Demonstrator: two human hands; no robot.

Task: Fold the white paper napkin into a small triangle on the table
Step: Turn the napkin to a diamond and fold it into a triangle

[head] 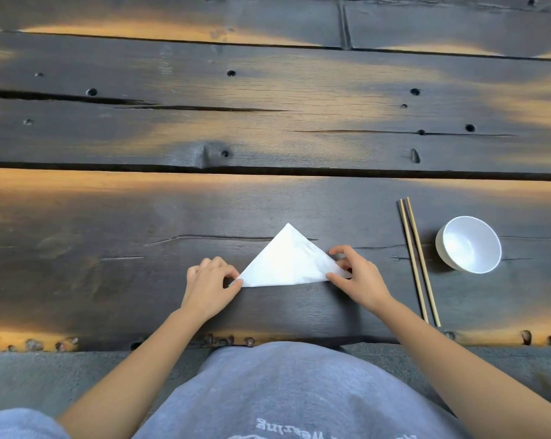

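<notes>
The white paper napkin (289,261) lies flat on the dark wooden table (141,232), folded into a triangle with its apex pointing away from me and its long edge toward me. My left hand (209,286) pinches the napkin's left corner between thumb and fingertips. My right hand (356,275) pinches the right corner, thumb under the edge and fingers on top. Both corners are partly hidden by the fingers.
A pair of wooden chopsticks (418,261) lies lengthwise to the right of the napkin. Beyond them stands a white bowl (470,243). The table's near edge (268,339) runs just in front of my grey shirt.
</notes>
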